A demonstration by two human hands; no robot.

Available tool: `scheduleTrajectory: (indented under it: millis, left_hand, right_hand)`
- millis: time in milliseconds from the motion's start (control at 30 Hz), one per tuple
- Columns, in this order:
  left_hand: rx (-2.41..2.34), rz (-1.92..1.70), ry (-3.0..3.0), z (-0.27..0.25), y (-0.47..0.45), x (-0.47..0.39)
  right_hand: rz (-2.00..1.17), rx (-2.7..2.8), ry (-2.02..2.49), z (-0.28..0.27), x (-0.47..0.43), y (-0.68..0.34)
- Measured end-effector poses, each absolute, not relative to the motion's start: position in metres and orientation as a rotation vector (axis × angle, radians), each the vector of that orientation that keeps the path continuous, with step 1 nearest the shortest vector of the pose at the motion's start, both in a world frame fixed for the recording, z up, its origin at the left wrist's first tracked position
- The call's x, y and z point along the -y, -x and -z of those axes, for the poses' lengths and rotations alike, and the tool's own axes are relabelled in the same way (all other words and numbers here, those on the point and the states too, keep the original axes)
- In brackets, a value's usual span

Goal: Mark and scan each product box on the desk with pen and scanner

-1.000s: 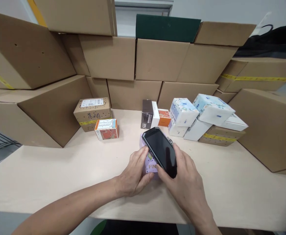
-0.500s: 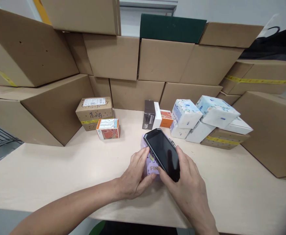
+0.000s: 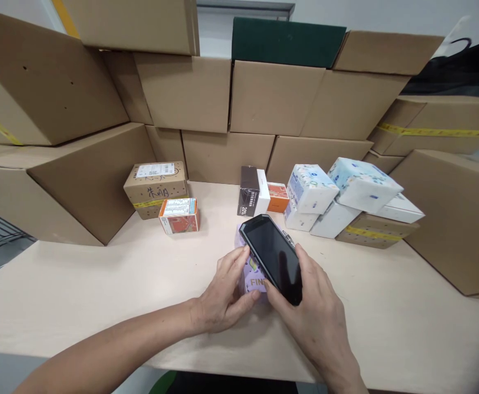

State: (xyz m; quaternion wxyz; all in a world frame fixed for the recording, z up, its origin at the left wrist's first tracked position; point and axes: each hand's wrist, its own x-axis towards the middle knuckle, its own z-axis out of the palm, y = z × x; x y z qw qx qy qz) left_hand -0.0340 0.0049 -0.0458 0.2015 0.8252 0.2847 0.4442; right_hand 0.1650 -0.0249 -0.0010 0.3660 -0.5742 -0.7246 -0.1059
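A black smartphone (image 3: 274, 258) with a dark screen lies tilted over a purple box (image 3: 256, 283) printed with gold letters, hiding much of the box. My right hand (image 3: 319, 309) is closed around the phone's lower right part, thumb on the near left edge. With fingers along the left side of the purple box and thumb at its front, my left hand (image 3: 225, 295) holds it on the table; the fingertips come close to the phone's left edge.
On the table (image 3: 100, 295), a taped carton (image 3: 155, 189) and orange box (image 3: 180, 216) stand left. Behind the phone are a dark brown box (image 3: 249, 191) and another orange box (image 3: 278, 198). White tissue packs (image 3: 311, 189) stand right. Large cardboard boxes (image 3: 278, 98) wall the back and sides.
The whole view has shifted very slightly. Both hands, the phone and the purple box keep the same positions relative to each other.
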Motion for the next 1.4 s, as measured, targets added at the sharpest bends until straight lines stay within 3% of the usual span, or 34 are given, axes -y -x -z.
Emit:
scheduleTrajectory:
  millis: [1000, 1400]
  left_hand:
    - [-0.813, -1.222, -2.366, 0.05, 0.036, -0.009]
    - [-0.859, -1.169, -2.545, 0.044, 0.037, -0.01]
  right_hand:
    - [0.289, 1.775, 1.567, 0.001, 0.023, -0.179]
    - [0.162, 1.505, 2.196, -0.001, 0.033, -0.253]
